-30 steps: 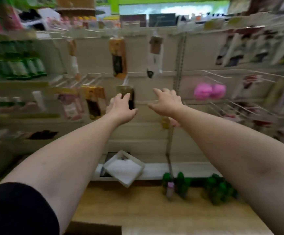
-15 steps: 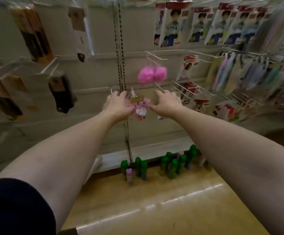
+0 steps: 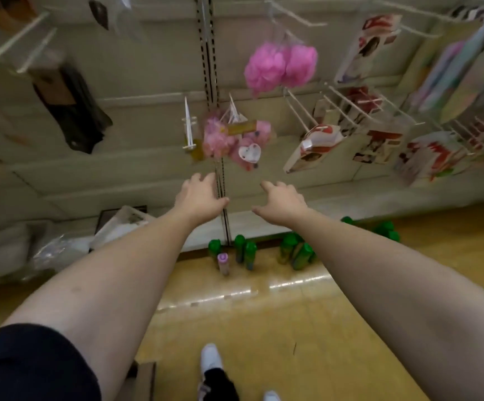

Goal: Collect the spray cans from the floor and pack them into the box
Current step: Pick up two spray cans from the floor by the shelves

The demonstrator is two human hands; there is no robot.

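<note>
The green spray cans (image 3: 245,251) stand on the floor (image 3: 264,308) by the bottom of the shelf (image 3: 148,169). Both hands reach out above them, well apart from them. The left hand (image 3: 199,198) and right hand (image 3: 282,202) have an open, empty grip.

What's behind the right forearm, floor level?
More green-capped spray cans on the floor by the shelf base; the right forearm covers part of that cluster, so its count is unclear.

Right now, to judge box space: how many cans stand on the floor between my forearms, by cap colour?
green-capped cans: 5
pink-capped can: 1
Total: 6
More green caps show beyond the right forearm, too blurred to count.
</note>
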